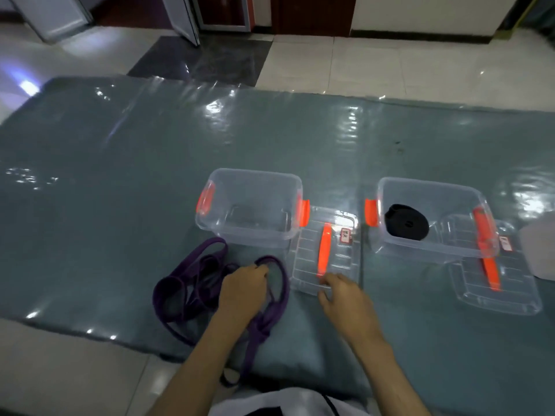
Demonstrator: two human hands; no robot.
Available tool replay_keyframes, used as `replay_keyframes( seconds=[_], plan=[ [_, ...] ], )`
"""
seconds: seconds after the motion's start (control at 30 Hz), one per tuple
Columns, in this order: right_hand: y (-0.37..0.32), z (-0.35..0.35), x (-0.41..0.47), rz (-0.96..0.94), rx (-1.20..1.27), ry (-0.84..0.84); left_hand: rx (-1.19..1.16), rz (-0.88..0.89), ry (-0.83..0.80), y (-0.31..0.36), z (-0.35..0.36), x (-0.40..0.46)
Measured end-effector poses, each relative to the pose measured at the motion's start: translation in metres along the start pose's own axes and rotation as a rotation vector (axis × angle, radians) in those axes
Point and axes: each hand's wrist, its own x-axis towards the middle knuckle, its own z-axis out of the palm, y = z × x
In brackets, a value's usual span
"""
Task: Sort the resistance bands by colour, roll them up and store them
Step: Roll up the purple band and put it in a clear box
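Purple band [192,283] lay tangled in loose loops under and left of the left hand [243,288], which pinched one loop. Right hand [345,298] hovered spread beside it, touching a clear lid [327,253]. Lifting could have tightened the tangle into a knot, spoiling the roll.

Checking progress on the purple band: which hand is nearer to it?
Left. The left hand is on the purple band, fingers curled on a loop. The right hand lies apart to its right, at the clear lid.

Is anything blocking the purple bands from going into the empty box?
Nothing visible. The clear plastic box with orange latches stands open just beyond the tangled purple resistance bands; its lid lies beside it. The left hand already holds the bands.
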Motion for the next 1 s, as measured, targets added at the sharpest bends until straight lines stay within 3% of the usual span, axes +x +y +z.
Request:
replay_keyframes(
  seconds=[0.33, 0.43, 0.53, 0.73, 1.0],
  plan=[
    [-0.064, 0.104, -0.011, 0.173, 0.109, -0.233, -0.165, 0.075, -0.305, -0.088, 0.048, -0.003],
    [-0.063, 0.126, -0.018, 0.192, 0.09, -0.332, -0.25, 0.089, -0.287, -0.091, 0.067, -0.007],
    [-0.061, 0.144, -0.021, 0.178, 0.139, -0.413, -0.513, -0.009, -0.221, -0.095, 0.073, -0.008],
    [-0.066, 0.163, -0.023, 0.203, 0.259, -0.196, -0.926, -0.138, -0.093, -0.12, 0.062, -0.01],
    [-0.099, 0.142, -0.014, 0.168, 0.688, 0.154, -1.113, -0.155, 0.038, -0.148, 0.043, -0.009]
  ],
)
